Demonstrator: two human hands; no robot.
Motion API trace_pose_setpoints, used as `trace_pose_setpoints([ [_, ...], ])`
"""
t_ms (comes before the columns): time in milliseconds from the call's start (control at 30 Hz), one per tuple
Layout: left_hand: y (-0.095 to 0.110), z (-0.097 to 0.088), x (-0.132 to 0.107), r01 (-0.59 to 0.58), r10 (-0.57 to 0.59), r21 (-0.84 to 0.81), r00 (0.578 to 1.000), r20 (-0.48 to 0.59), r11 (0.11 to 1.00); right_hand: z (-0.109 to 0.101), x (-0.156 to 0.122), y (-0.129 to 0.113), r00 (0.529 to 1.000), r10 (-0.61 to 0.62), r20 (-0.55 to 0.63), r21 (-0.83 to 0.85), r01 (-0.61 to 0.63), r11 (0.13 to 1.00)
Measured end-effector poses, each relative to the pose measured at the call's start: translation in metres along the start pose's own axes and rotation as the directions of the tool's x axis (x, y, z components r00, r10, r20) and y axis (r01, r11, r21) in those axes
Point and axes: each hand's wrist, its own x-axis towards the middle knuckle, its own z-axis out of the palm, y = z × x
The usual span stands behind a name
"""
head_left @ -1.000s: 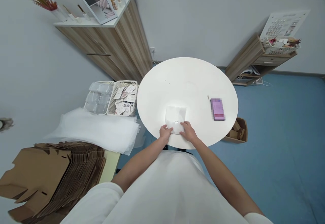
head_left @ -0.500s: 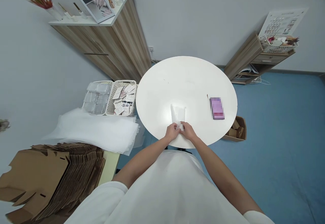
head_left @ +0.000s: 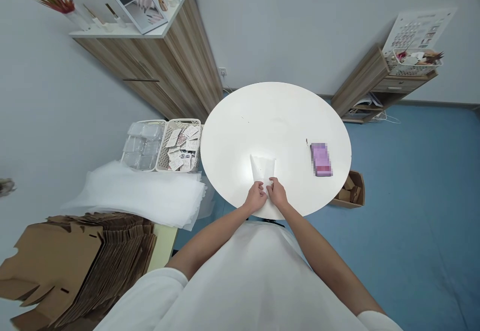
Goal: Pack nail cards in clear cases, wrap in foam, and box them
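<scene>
A folded white sheet of thin foam wrap (head_left: 263,167) lies near the front edge of the round white table (head_left: 270,111). Its far end spreads flat and slightly wider; the near end is narrowed between my hands. My left hand (head_left: 256,196) grips its left side with curled fingers. On the opposite side, my right hand (head_left: 277,191) pinches the wrap, thumb and fingers close together. The two hands are a small gap apart. Whether anything sits inside the wrap, I cannot tell.
A blurred purple box (head_left: 321,159) lies on the table's right. To the left are a basket of cards (head_left: 183,146), a basket of clear boxes (head_left: 143,145), stacked white foam sheets (head_left: 138,193) and flat cardboard boxes (head_left: 56,266). A carton (head_left: 350,191) stands on the floor.
My hands have moved slightly apart. The wrap's far end looks flatter and a little wider than before.
</scene>
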Motion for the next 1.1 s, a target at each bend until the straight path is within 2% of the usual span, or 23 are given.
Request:
trace_pose_setpoints([
  [100,-0.007,-0.006,-0.003,-0.075,0.088,0.107,0.988,-0.128,0.991,0.004,-0.003,0.001,0.996,-0.043,-0.074,-0.035,0.040,0.999],
  [200,-0.015,-0.015,-0.002,-0.150,0.185,0.236,0.973,-0.136,0.960,0.006,-0.005,0.003,0.988,-0.117,-0.096,-0.107,0.106,0.989],
  [367,-0.021,-0.024,0.004,-0.354,0.346,0.368,0.934,0.089,0.860,0.004,-0.009,0.006,0.957,-0.288,-0.020,-0.240,0.275,0.931],
  [500,-0.020,-0.029,0.008,-0.455,0.400,0.350,0.890,0.220,0.819,-0.004,-0.017,0.012,0.916,-0.397,0.060,-0.215,0.400,0.891],
  [667,-0.022,-0.034,0.014,-0.507,0.410,0.300,0.850,0.330,0.808,-0.011,-0.017,0.020,0.900,-0.384,0.207,-0.163,0.419,0.893],
  [767,-0.021,-0.036,0.019,-0.535,0.436,0.282,0.831,0.347,0.796,-0.012,-0.011,0.020,0.893,-0.379,0.243,-0.201,0.429,0.881],
  [933,-0.011,-0.039,0.021,-0.504,0.395,0.309,0.848,0.352,0.806,-0.019,-0.012,0.011,0.867,-0.423,0.263,-0.237,0.483,0.843],
  [1100,-0.004,-0.044,0.012,-0.442,0.337,0.230,0.861,0.382,0.867,-0.031,-0.025,0.000,0.866,-0.362,0.346,-0.124,0.425,0.897],
])
